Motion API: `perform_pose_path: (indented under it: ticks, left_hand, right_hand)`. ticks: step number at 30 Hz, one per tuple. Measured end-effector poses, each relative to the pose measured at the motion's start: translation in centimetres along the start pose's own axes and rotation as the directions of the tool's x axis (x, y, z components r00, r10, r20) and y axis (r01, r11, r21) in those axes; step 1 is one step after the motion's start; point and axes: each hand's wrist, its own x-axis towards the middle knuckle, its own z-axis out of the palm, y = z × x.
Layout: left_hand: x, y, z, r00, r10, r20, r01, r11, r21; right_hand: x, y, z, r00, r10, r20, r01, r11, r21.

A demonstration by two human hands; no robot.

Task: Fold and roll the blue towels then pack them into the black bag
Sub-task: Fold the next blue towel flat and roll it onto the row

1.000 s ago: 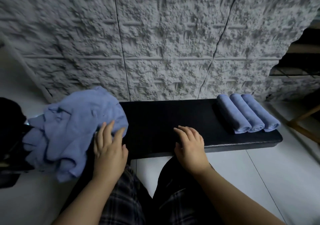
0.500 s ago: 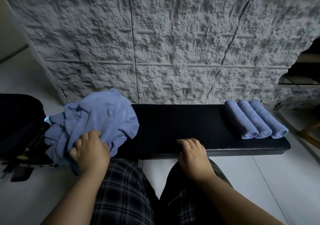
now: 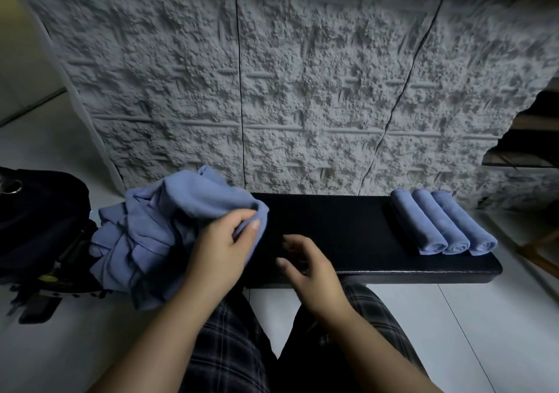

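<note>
A heap of loose blue towels lies on the left end of a black padded bench. My left hand pinches the right edge of the top towel between thumb and fingers. My right hand hovers just over the bench's front edge, fingers spread and slightly curled, holding nothing. Three rolled blue towels lie side by side on the bench's right end. The black bag sits on the floor at the far left, partly cut off by the frame.
A rough grey textured wall panel stands right behind the bench. White floor tiles surround it. A wooden frame shows at the right edge. My plaid-trousered legs are in front of the bench.
My left hand moved from the heap's lower left to its right edge and pinched a towel. My right hand lifted off the bench's front edge and shifted left toward the towel.
</note>
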Motion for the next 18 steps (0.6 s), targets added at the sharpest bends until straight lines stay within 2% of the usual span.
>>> perform_pose_path:
  ticks: [2, 5, 10, 12, 15, 18]
  left_hand:
    - [-0.4, 0.7, 0.9, 0.997, -0.072, 0.018, 0.074, 0.989, -0.128]
    - [-0.8, 1.6, 1.3, 0.987, -0.140, 0.075, 0.155, 0.948, -0.277]
    - [-0.7, 2.5, 0.7, 0.942, -0.041, 0.333, 0.229, 0.803, -0.550]
    - [-0.7, 2.2, 1.0, 0.940, 0.016, 0.340, 0.184, 0.817, -0.547]
    - [-0.9, 1.6, 1.5, 0.965, 0.047, 0.259, 0.058, 0.922, -0.383]
    - [-1.0, 1.3, 1.7, 0.982, 0.042, 0.185, 0.025, 0.937, -0.348]
  right_hand:
    - [0.1, -2.1, 0.3, 0.996, -0.016, 0.091, 0.004, 0.992, 0.128]
    - [0.1, -3.6, 0.5, 0.994, -0.029, 0.104, 0.007, 0.978, 0.209]
    - [-0.1, -4.2, 0.2, 0.987, -0.068, 0.149, 0.028, 0.967, 0.255]
    - [-0.1, -4.4, 0.0, 0.989, -0.069, 0.129, 0.032, 0.964, 0.265]
    - [0.1, -4.5, -0.6, 0.990, -0.030, 0.137, 0.000, 0.976, 0.218]
    - [0.3, -4.8, -1.5, 0.990, -0.020, 0.138, -0.010, 0.976, 0.215]
